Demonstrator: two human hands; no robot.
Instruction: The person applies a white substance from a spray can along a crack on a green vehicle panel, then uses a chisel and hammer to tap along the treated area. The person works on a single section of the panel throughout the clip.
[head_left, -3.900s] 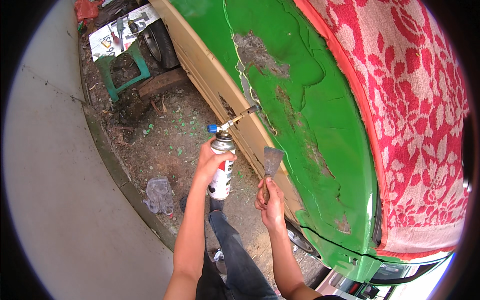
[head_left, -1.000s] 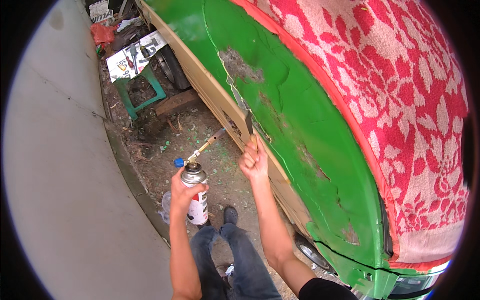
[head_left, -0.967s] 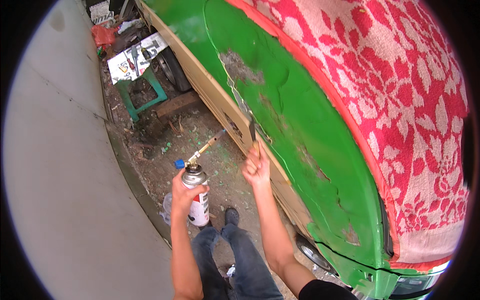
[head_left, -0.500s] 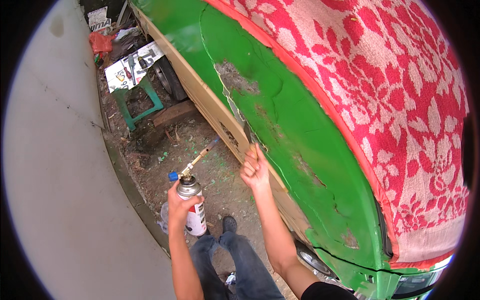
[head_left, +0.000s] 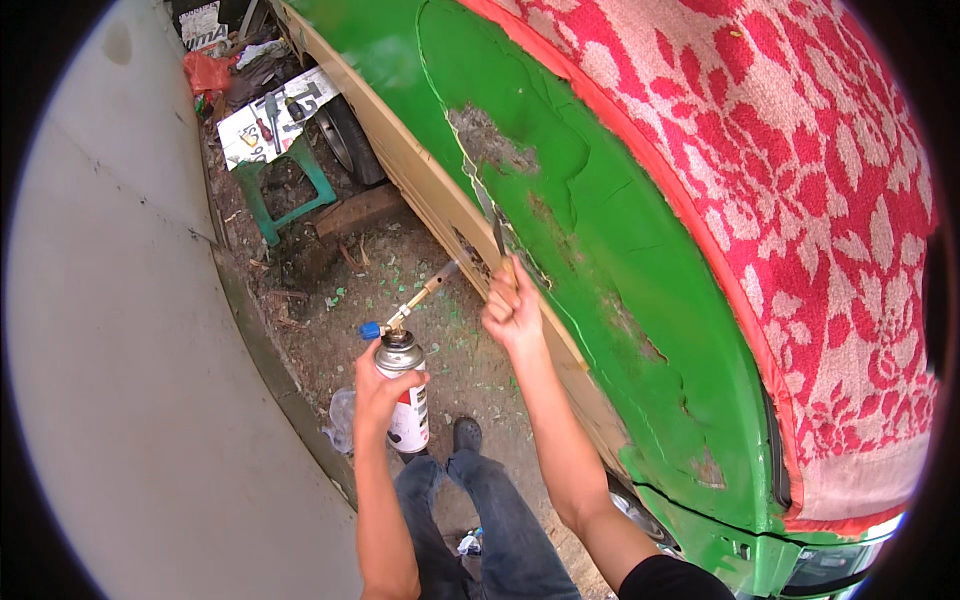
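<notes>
My left hand (head_left: 385, 390) is wrapped round a white gas canister (head_left: 408, 428) topped by a torch with a blue knob (head_left: 371, 329). Its brass tube (head_left: 418, 298) angles up toward the tan lower trim (head_left: 400, 170) of a vehicle, with a faint bluish glow at the tip. My right hand (head_left: 512, 312) grips the wooden handle of a metal scraper, whose blade (head_left: 499, 232) stands upright at the cracked paint edge along the green panel (head_left: 640, 260). Grey bare patches (head_left: 495, 140) show where paint is gone. Whether the blade touches the panel I cannot tell.
A red patterned cloth (head_left: 800, 200) covers the vehicle's upper right part. A pale wall (head_left: 120, 350) curves along my left. A green stool (head_left: 300, 210) bears a white board with tools, beside a wheel (head_left: 345, 140) and a timber block (head_left: 360, 210). Plastic bags and paint flakes lie on the ground.
Over four seconds my right hand moved up and left, turning the scraper toward the crack; the torch dropped left, away from the green panel. In the last half second both hands rose slightly.
</notes>
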